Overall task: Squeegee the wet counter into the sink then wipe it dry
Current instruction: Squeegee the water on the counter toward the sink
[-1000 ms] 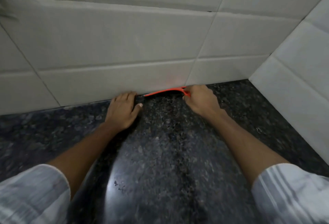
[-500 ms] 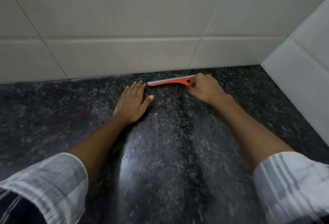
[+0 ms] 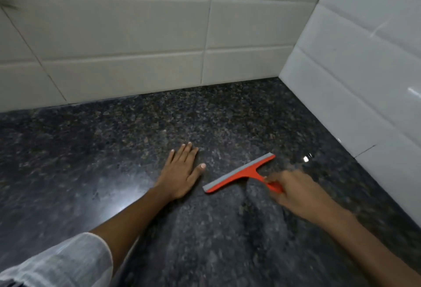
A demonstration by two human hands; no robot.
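An orange squeegee (image 3: 239, 174) with a grey rubber blade lies at a slant on the dark speckled granite counter (image 3: 114, 141), well away from the back wall. My right hand (image 3: 296, 192) grips its short orange handle from the near right side. My left hand (image 3: 182, 171) rests flat on the counter just left of the blade's lower end, fingers spread and holding nothing. A duller streaked band runs from the squeegee toward me down the middle of the counter. No sink is in view.
Pale tiled walls close the counter at the back (image 3: 127, 43) and on the right (image 3: 364, 63), meeting in a corner at the far right. Striped sleeves cover both of my upper arms at the bottom edge.
My right hand has pulled the squeegee from the foot of the back wall toward me and to the right. My left hand has slid back with it, still flat on the counter.
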